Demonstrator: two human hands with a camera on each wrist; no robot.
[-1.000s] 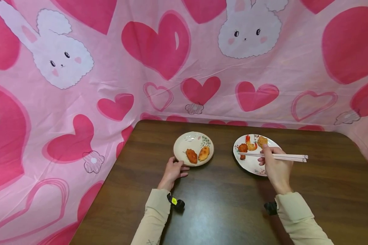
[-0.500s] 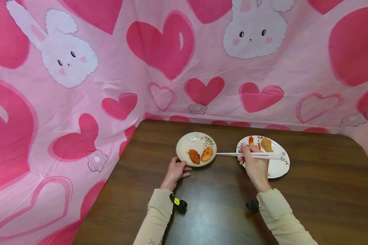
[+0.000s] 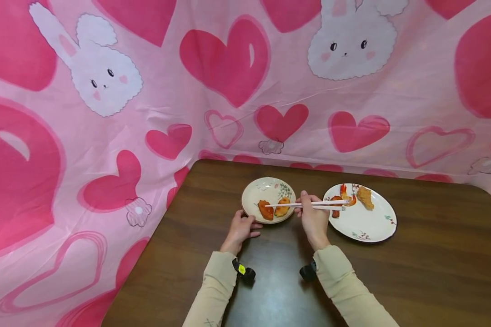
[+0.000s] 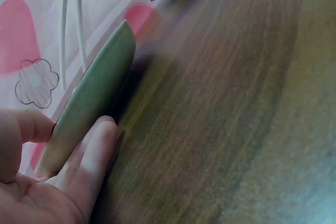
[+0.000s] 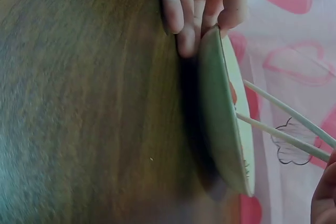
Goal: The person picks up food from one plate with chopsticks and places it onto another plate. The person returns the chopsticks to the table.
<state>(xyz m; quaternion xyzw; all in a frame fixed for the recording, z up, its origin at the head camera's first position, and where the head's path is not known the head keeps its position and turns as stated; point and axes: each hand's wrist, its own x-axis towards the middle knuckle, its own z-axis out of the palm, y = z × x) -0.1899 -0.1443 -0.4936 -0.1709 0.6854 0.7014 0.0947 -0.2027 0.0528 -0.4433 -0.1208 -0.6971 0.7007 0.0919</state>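
Observation:
A small cream plate point(image 3: 257, 190) holds two orange-red food pieces point(image 3: 273, 209). My left hand point(image 3: 245, 223) grips its near rim, thumb on top and fingers point(image 4: 90, 157) under the edge point(image 4: 97, 90). My right hand point(image 3: 308, 210) holds a pair of pale chopsticks point(image 3: 327, 203). Their tips reach left over the small plate, above the food, with nothing seen between them. In the right wrist view the chopsticks point(image 5: 283, 124) cross above the plate point(image 5: 223, 129), and the left hand point(image 5: 202, 1) holds its far end.
A larger white plate point(image 3: 364, 225) to the right carries a shrimp point(image 3: 345, 196), a fried piece point(image 3: 366, 197) and a red piece point(image 3: 335, 200). A pink heart-and-bunny cloth point(image 3: 229, 91) walls in the dark wooden table point(image 3: 413, 272) at the back and left.
My right hand has moved left with the chopsticks, from the large plate to over the small plate. My left hand has kept its hold on the small plate's rim.

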